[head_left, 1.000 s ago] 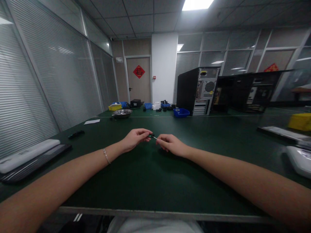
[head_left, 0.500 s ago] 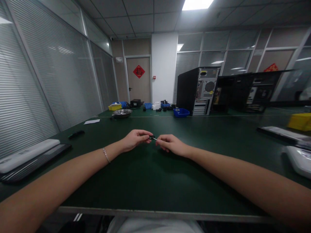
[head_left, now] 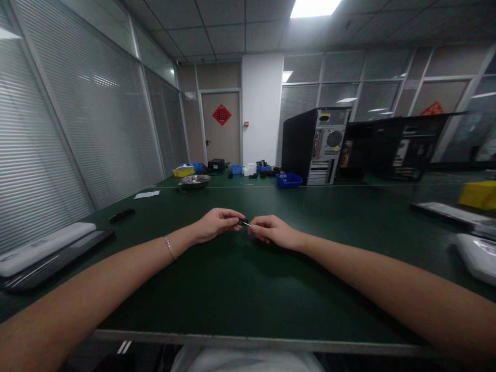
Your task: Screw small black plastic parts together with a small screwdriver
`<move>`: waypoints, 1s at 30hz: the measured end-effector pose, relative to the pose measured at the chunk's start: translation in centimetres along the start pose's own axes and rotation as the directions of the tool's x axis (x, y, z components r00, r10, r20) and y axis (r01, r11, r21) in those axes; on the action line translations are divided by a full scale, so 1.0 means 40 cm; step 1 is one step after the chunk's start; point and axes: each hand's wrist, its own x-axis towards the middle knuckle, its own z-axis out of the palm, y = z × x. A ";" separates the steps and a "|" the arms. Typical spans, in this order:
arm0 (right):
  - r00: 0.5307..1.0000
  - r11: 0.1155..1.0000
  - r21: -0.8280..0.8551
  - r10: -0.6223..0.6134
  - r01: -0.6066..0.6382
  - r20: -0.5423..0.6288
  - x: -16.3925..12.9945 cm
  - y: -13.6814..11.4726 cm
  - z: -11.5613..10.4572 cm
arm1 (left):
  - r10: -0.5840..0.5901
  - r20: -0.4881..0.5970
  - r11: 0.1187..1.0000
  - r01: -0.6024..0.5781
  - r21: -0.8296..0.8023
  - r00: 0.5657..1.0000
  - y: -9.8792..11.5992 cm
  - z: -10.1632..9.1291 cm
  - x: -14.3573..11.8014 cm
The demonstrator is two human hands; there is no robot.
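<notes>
two hands meet over the middle of the green table, both arms stretched out from the near edge. the left hand has its fingers curled in, thumb and fingertips pinched on a small black part that shows just past the fingertips. the right hand is closed too, its thumb and forefinger nipped on a thin silver pin whose free end touches or enters the black part; which of the two cannot be told, as both pieces are very small. the two hands lie just beside each other, knuckles low and close to the table top, with the black part and the pin between them. a thin bracelet sits on the left wrist.

at the left edge of the table lies a white keyboard on a dark tray, with a small black object beyond it and a sheet of paper farther back. a metal bowl and a blue bin stand at the far side, next to an upright computer case. a yellow bin is well apart to the right
</notes>
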 end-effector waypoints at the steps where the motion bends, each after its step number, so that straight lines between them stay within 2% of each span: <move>1: 1.000 1.000 0.000 0.002 -0.002 -0.008 0.001 0.002 0.001 | 0.002 -0.003 1.000 -0.002 -0.002 1.000 0.000 0.000 0.001; 7: 0.997 0.999 0.040 -0.019 0.022 -0.075 0.001 0.012 0.001 | 0.055 -0.051 0.998 -0.054 0.016 0.997 -0.003 -0.009 0.008; 10: 0.993 0.998 0.053 -0.032 0.038 -0.117 -0.001 0.009 -0.002 | 0.068 -0.076 0.991 -0.059 0.117 0.995 -0.005 -0.014 0.010; 13: 0.990 0.997 0.060 -0.048 0.056 -0.130 -0.004 0.008 -0.003 | 0.062 -0.019 0.959 -0.054 0.279 0.998 0.001 -0.007 0.005; 16: 0.991 0.996 0.058 -0.057 0.065 -0.122 -0.004 0.011 -0.004 | 0.033 0.097 0.892 -0.073 0.446 0.995 0.013 0.008 -0.007; 19: 0.992 0.996 0.056 -0.056 0.063 -0.116 -0.003 0.015 -0.003 | 0.036 0.181 0.790 -0.139 0.597 0.983 0.021 0.020 -0.015; 23: 0.991 0.995 0.055 -0.072 0.079 -0.116 -0.002 0.017 -0.003 | 0.122 0.231 0.641 -0.254 0.724 0.965 0.014 0.023 -0.015; 25: 0.991 0.996 0.045 -0.076 0.081 -0.110 -0.002 0.016 -0.002 | 0.150 0.230 0.599 -0.273 0.753 0.962 0.008 0.022 -0.013; 27: 0.992 0.996 0.039 -0.074 0.078 -0.106 -0.001 0.016 -0.001 | 0.151 0.218 0.598 -0.264 0.756 0.964 0.006 0.021 -0.012; 30: 0.991 0.997 0.035 -0.057 0.062 -0.118 0.000 0.016 0.001 | 0.105 0.192 0.648 -0.214 0.731 0.976 0.013 0.018 -0.013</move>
